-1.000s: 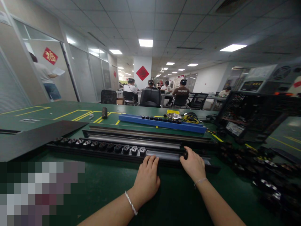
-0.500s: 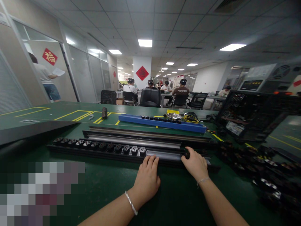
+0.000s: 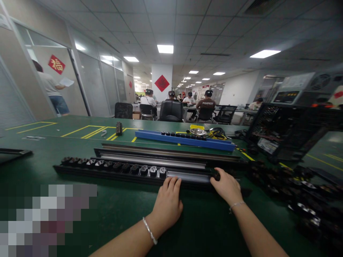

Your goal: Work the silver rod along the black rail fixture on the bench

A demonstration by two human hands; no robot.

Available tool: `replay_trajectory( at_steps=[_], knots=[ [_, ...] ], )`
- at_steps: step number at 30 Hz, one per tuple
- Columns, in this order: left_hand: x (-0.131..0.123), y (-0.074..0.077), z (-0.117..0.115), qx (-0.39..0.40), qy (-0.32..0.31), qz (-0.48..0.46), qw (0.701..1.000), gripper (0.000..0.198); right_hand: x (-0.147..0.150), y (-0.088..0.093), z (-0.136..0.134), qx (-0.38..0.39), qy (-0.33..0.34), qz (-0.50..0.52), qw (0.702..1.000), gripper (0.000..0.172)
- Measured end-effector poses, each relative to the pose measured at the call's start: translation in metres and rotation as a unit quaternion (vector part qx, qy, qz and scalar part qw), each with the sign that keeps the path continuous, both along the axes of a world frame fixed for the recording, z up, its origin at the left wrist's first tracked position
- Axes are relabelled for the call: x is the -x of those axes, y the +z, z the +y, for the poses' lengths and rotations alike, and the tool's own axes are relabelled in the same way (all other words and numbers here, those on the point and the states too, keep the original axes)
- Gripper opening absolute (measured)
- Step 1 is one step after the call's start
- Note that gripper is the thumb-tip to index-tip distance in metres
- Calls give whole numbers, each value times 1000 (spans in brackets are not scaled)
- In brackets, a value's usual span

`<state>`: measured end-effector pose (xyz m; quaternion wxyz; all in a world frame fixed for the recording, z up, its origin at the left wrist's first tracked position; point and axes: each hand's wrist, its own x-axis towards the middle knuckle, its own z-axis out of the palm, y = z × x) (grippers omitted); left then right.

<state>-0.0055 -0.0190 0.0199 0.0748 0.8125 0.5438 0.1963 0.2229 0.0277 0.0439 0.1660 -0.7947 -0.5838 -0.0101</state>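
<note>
A long black rail (image 3: 191, 176) with a bright metal channel lies across the bench before me. Its left part carries a row of small black-and-silver blocks (image 3: 144, 170). The fingers of my left hand (image 3: 169, 201) lie stretched over the rail's front edge, just right of the last block, with the thumb apart from it. My right hand (image 3: 227, 187) pinches a small black block (image 3: 216, 175) at the right part of the channel. Fingers hide some of that block, so whether it is seated in the channel I cannot tell.
Behind the rail lie more dark metal rails (image 3: 152, 160) and a blue rail (image 3: 184, 140) with black blocks. A heap of black parts (image 3: 292, 192) and an open computer case (image 3: 281, 132) stand at right. A dark flat piece (image 3: 14, 152) lies at left. People sit farther back.
My right hand has slid a little to the right along the rail with the small black block. The dark flat piece at left has shifted left, mostly out of view. My left hand stays put.
</note>
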Motion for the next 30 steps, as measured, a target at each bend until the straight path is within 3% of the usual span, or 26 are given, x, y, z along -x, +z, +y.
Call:
replay_trajectory(
  at_steps=[30],
  knots=[
    [-1, 5, -2, 12, 7, 4, 1000, 66, -22, -2, 0, 20, -36, -2, 999, 47]
  ],
)
